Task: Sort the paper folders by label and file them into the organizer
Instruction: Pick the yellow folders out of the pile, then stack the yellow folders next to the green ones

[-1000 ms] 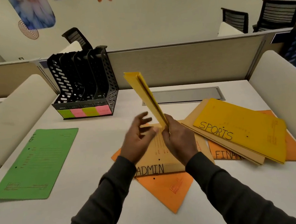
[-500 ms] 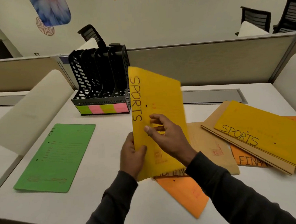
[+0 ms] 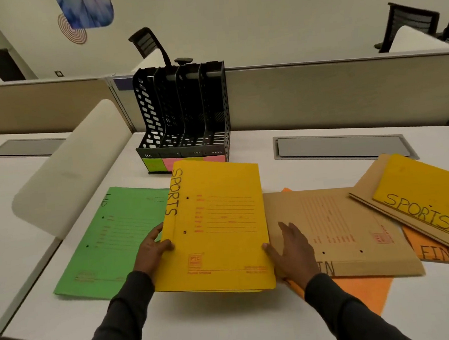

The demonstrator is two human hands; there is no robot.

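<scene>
Two hands I keep at the yellow folder [image 3: 217, 228]: left hand [image 3: 150, 250] pinches its left edge, right hand [image 3: 292, 250], fingers spread, touches its right edge.

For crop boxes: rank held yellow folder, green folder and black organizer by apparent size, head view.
1. Yellow folder, nearest the camera.
2. Green folder and black organizer: alike, unranked; organizer stands farther.

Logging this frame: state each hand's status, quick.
Left hand: grips the near yellow SPORTS folder by its left edge.
Right hand: open, thumb at that folder's right edge, palm over the brown folder.
</scene>
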